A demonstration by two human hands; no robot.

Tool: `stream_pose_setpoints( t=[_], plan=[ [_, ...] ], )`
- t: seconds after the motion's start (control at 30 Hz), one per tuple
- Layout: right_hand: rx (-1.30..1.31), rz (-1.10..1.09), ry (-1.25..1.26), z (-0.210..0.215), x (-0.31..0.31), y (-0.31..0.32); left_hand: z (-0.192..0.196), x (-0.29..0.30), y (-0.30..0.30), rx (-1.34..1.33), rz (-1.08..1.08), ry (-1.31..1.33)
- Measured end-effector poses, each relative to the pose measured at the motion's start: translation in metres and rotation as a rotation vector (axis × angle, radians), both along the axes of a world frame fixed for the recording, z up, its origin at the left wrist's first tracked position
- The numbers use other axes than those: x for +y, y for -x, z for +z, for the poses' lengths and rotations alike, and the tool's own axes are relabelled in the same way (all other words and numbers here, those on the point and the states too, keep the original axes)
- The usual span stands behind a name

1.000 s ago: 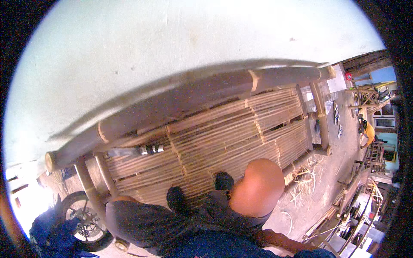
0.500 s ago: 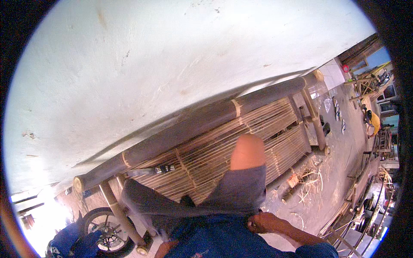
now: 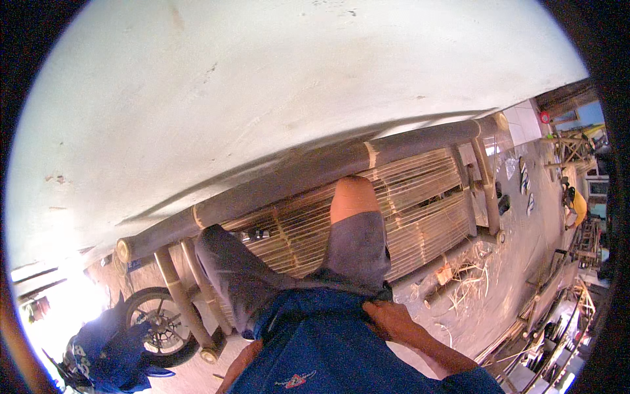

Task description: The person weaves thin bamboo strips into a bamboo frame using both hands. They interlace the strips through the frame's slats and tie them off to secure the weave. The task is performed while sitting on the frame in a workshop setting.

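My right hand (image 3: 384,315) is at my right hip, at the edge of my blue shirt (image 3: 321,348) and dark grey shorts (image 3: 357,246). Its fingers are curled in against the cloth, and what they hold, if anything, is hidden. Of my left arm only a piece of forearm (image 3: 241,368) shows beside the shirt; the hand itself is hidden. Under my legs lies a bench seat of thin bamboo slats (image 3: 305,226), with a thick dark bamboo rail (image 3: 282,187) along its far side.
A pale wall (image 3: 262,79) rises behind the bench. A motorcycle wheel (image 3: 164,328) stands at the lower left, next to bamboo legs (image 3: 176,289). Bamboo shavings (image 3: 469,282) litter the floor at the right. Sandals (image 3: 524,176) lie farther off, and cluttered bamboo pieces (image 3: 545,328) fill the right edge.
My knees have shifted left and farther up in the picture, and more of my shirt shows. The right hand has moved slightly left and up, staying by the hip.
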State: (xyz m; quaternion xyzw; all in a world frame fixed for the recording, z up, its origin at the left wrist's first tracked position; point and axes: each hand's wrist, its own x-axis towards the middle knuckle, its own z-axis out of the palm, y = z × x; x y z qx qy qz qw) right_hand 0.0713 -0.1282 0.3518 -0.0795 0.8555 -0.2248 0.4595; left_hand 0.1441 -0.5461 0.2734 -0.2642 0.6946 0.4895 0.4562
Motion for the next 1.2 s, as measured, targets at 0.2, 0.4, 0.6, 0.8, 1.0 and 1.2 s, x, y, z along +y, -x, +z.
stream_pose_setpoints(
  t=[0.2,0.4,0.6,0.8,1.0,1.2],
  plan=[
    [0.13,0.019,0.007,0.006,-0.006,0.011,0.015,0.003,-0.008,-0.027,0.045,-0.064],
    [0.222,-0.046,-0.007,0.007,-0.011,0.001,0.029,0.001,-0.012,-0.058,0.09,-0.136],
    [0.259,-0.075,0.057,0.007,-0.005,-0.012,0.039,-0.005,-0.018,-0.092,0.117,-0.222],
    [0.117,-0.165,0.118,0.016,-0.001,-0.005,0.048,-0.01,-0.023,-0.13,0.147,-0.312],
    [-0.015,-0.275,0.145,0.011,0.004,-0.009,0.053,-0.011,-0.026,-0.165,0.172,-0.372],
    [-0.11,-0.518,0.397,-0.006,0.009,-0.026,0.056,-0.011,-0.029,-0.19,0.193,-0.412]
  ],
)
